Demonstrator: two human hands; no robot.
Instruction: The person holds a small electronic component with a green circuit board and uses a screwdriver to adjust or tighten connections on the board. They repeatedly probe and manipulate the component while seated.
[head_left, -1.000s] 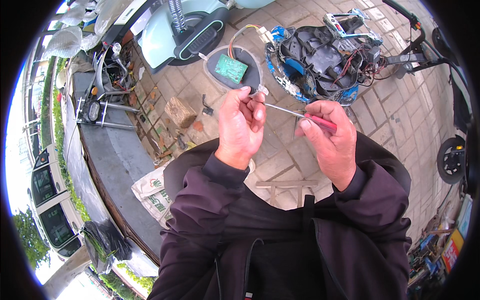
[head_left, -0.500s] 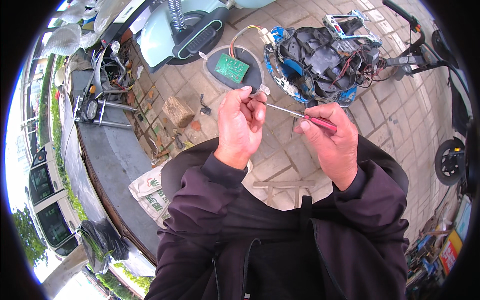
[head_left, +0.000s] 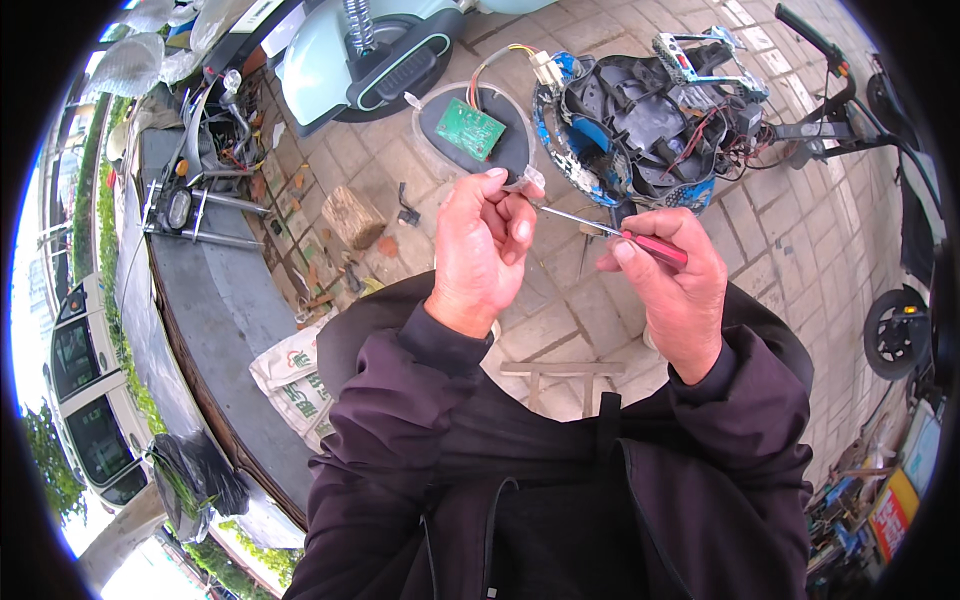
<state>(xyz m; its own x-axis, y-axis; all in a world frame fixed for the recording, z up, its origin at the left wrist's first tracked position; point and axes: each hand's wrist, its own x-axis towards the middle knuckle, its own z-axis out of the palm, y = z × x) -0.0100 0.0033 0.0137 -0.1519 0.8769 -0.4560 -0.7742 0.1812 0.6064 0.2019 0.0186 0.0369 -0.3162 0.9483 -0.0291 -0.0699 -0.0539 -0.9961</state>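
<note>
My left hand (head_left: 478, 250) pinches the clear tab (head_left: 531, 180) at the lower edge of a dark oval panel (head_left: 445, 150) with a translucent rim. A green circuit board (head_left: 470, 127) lies on the panel, with wires running to a white connector (head_left: 545, 67). My right hand (head_left: 670, 285) grips a red-handled screwdriver (head_left: 655, 247); its thin shaft reaches left to my left fingertips, which partly hide the tip. Beyond my right hand sits an open blue-and-white housing (head_left: 635, 125) with dark mouldings and loose wires.
A pale blue scooter body (head_left: 325, 60) lies at the top, a wooden block (head_left: 352, 218) left of my hands. A grey ledge (head_left: 215, 320) holds metal parts (head_left: 190, 210) and a white sack (head_left: 290, 375). A scooter (head_left: 890, 335) stands right, a small wooden stool (head_left: 560, 370) below my hands.
My right hand and the screwdriver have shifted slightly right. My left hand has moved a little left and up, staying at the panel's lower edge with the screwdriver pointed at it.
</note>
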